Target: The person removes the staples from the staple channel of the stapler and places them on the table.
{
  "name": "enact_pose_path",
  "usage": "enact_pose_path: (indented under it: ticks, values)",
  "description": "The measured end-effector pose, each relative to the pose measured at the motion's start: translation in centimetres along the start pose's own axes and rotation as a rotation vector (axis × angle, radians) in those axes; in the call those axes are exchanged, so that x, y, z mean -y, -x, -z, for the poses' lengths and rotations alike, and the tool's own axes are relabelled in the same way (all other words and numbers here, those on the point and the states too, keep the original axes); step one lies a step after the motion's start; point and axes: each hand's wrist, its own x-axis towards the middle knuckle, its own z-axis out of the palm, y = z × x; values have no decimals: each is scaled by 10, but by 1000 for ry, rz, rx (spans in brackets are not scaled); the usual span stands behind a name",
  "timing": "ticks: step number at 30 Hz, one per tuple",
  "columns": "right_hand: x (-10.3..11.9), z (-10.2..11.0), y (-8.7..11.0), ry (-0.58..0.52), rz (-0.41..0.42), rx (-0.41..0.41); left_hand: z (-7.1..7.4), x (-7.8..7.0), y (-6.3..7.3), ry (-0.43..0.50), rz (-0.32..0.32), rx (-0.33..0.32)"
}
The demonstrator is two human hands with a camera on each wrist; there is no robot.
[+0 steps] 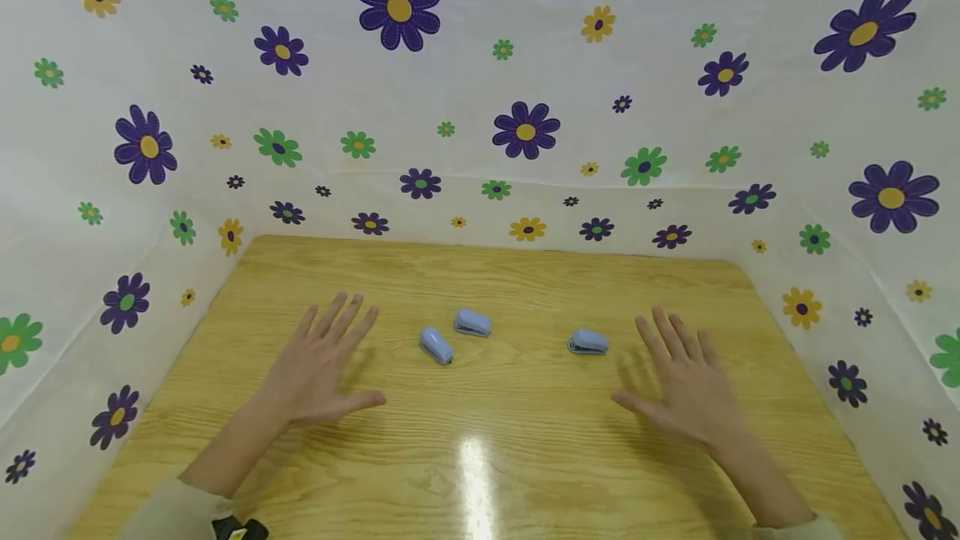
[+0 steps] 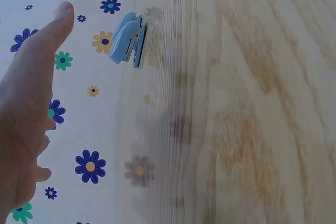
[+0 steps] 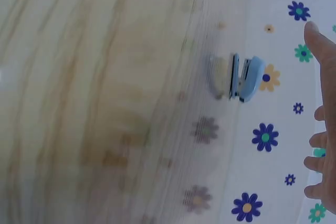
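Your left hand [image 1: 317, 372] and right hand [image 1: 688, 388] hold nothing, fingers spread apart. Between them on the table [image 1: 540, 423], two staplers [image 1: 436, 346] lie near each other toward the left; a third stapler [image 1: 588, 342] sits near your right hand. Handling seems not yet begun; all remains.

Wood-grain table [image 1: 540, 432], three pale-blue staplers [image 1: 437, 346] [image 1: 472, 322] [image 1: 590, 341] lying on top.

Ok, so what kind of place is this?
Probably a small screened-off workspace, perhaps a tabletop booth: a wooden table with a white flowered sheet hung around its back and both sides, and three small blue staplers lying on it.
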Motion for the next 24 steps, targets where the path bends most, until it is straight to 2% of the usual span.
enact_pose_path:
  ticks: [9,17,24]
  values:
    - [34,-7,-24,9,67,4,-4,0,-6,39,-70,7]
    - [75,-19,-46,3,179,-5,-18,9,-13,29,-146,-77]
    - [105,-30,-62,-5,260,-8,-31,19,-16,50,-168,-59]
